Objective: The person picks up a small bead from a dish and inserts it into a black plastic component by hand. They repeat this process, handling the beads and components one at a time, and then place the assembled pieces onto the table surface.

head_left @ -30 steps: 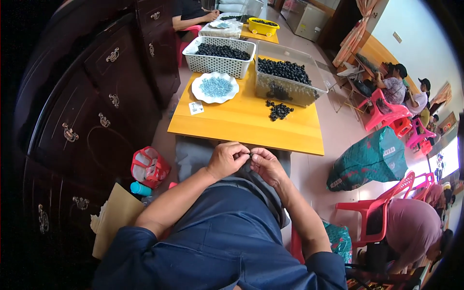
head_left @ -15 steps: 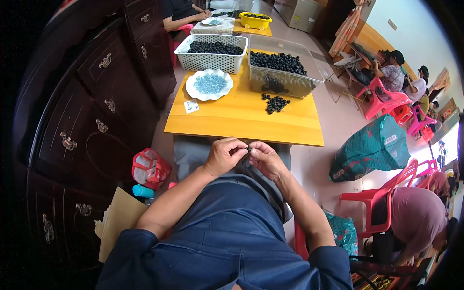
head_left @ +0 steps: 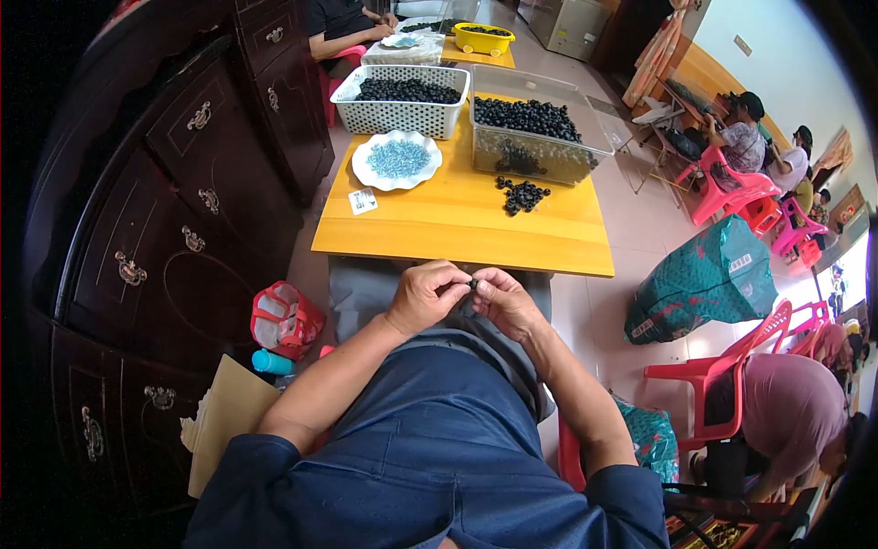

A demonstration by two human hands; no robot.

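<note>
Just in front of the table's near edge, my left hand (head_left: 430, 295) and my right hand (head_left: 501, 300) meet over my lap. Between their fingertips is a small round black piece (head_left: 473, 285), pinched from both sides; its details are too small to make out. Similar black pieces (head_left: 522, 196) lie in a loose pile on the yellow table (head_left: 439, 233). Left of that pile stands a white scalloped plate (head_left: 366, 171) with many tiny light-blue pieces (head_left: 399, 159) on it. A small white card (head_left: 362, 201) lies near the plate.
Behind the plate are a white perforated basket (head_left: 402, 117) and a clear plastic bin (head_left: 540, 160), both holding black pieces. Dark cabinets (head_left: 183, 183) line the left. A green bag (head_left: 700, 284) and pink chairs (head_left: 704, 380) stand right. Other people sit beyond.
Almost nothing differs. The black piece shows slightly more between my fingertips, and both hands stay in the same place.
</note>
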